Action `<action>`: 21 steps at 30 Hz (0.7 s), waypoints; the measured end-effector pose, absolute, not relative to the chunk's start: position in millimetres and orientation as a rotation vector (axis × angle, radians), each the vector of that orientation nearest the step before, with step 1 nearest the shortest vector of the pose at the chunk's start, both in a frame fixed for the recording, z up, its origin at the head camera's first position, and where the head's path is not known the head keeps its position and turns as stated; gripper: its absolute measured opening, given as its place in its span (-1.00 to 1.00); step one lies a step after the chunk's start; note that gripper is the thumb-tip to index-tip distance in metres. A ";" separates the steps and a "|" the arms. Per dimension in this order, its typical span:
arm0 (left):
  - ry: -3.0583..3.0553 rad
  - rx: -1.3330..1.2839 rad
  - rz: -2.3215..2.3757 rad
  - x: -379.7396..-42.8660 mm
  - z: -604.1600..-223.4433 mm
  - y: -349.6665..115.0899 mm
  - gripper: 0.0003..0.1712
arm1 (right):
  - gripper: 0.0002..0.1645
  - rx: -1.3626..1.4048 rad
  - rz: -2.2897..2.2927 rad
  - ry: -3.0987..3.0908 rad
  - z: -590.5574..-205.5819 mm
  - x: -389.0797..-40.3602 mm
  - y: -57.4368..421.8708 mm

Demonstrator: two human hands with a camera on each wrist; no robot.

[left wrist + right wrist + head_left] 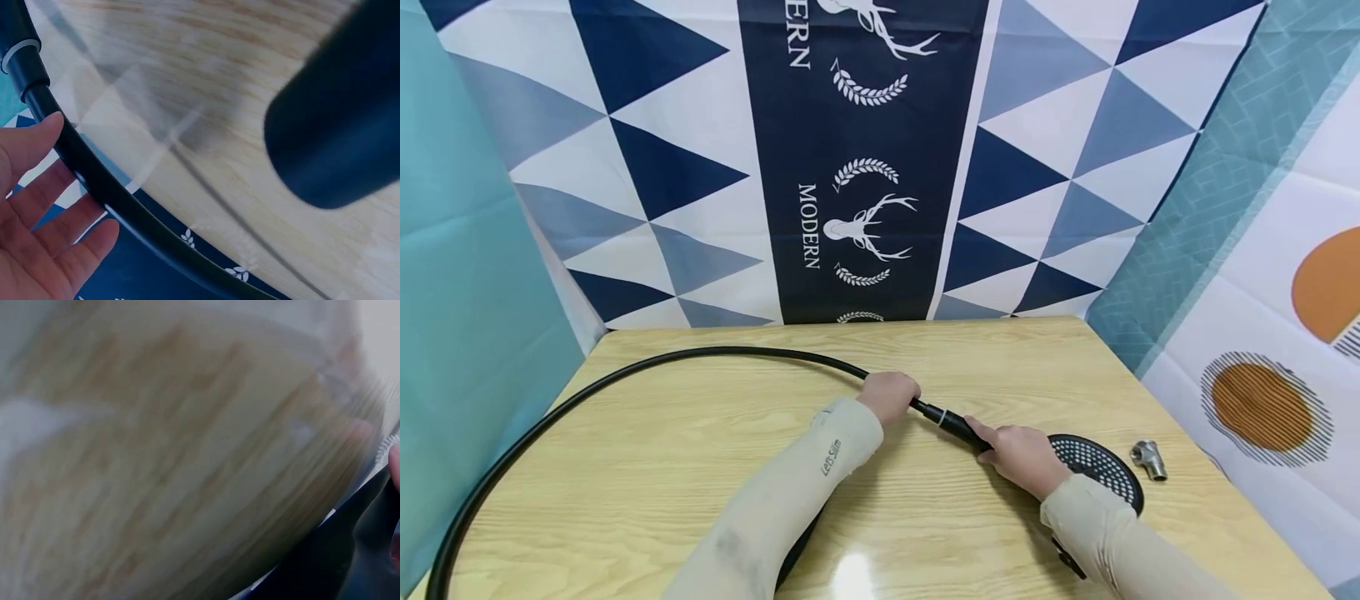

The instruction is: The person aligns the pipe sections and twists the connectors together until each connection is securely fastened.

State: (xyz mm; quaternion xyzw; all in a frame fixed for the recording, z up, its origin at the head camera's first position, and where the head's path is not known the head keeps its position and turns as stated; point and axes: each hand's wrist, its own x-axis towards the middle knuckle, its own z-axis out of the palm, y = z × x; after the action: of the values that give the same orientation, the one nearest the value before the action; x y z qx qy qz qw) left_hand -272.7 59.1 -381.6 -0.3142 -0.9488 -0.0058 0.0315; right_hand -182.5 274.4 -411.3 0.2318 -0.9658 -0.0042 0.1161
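A black shower hose (730, 350) joins the handle (958, 427) of a black hand shower, with a pale ring at the joint. My left hand (889, 395) holds the hose just short of that joint. In the left wrist view, the left thumb (53, 128) lies on the hose (94, 175) and the other fingers are behind it. My right hand (1026, 458) grips the handle close to the round, perforated shower head (1097, 467), which the right wrist and sleeve partly cover. Only a fingertip (395, 465) shows in the blurred right wrist view.
A silver metal pipe fitting (1148, 460) lies to the right of the shower head on the wooden table (647, 467). A black item (801, 542) is partly hidden under my left forearm, and a small dark piece (1067, 558) shows beside the right sleeve. Patterned cloth walls (865, 167) surround the table.
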 end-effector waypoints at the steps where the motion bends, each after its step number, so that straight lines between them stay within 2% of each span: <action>1: -2.929 -0.951 -0.008 -273.0 -382.3 58.8 -0.80 | -0.34 0.683 -0.016 -2.830 -411.9 -183.0 273.5; 6: -2.963 -0.920 0.037 -271.0 -381.8 63.6 -0.87 | -0.33 0.627 -0.003 -2.888 -411.9 -184.6 273.7; 13: -3.009 -0.922 0.257 -270.0 -386.3 68.7 -0.83 | -0.33 0.634 -0.002 -2.932 -407.7 -188.8 275.0; 21: -3.082 -0.880 0.288 -265.3 -363.9 50.8 -0.78 | -0.32 0.651 0.066 -2.988 -407.3 -193.4 275.7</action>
State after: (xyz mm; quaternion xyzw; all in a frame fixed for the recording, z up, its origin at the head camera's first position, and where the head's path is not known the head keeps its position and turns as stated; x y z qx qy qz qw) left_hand -265.3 50.8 -363.9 -0.2733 -0.9570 0.0893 -0.0382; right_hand -193.4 275.7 -407.3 0.2126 -0.9760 0.0217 0.0415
